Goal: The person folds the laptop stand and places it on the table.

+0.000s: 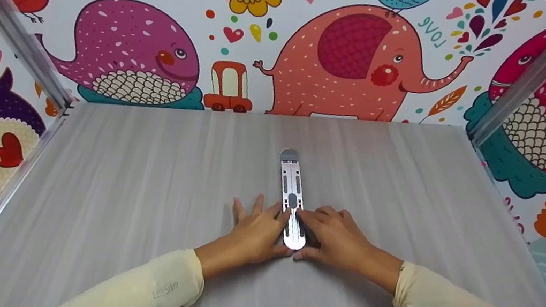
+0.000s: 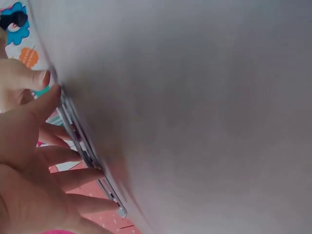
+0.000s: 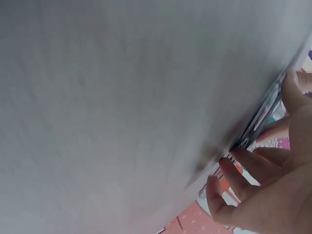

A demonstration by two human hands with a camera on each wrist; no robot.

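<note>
A flat silver metal stand (image 1: 292,189) with slots lies lengthwise on the grey table (image 1: 139,182), its rounded end toward me. My left hand (image 1: 262,222) lies flat beside its left edge, fingers spread and straight, thumb touching the near end. My right hand (image 1: 331,232) arches at the right edge, fingertips curled against the stand's side and thumb at its near tip. The left wrist view shows the stand (image 2: 83,146) edge-on with my left hand (image 2: 39,161) along it. In the right wrist view my right hand (image 3: 263,185) touches the stand's edge (image 3: 261,117).
Cartoon-printed walls (image 1: 341,61) close the table at the back and on both sides, with metal posts (image 1: 6,21) at the two rear corners. Bare grey tabletop (image 1: 434,199) stretches all round the stand.
</note>
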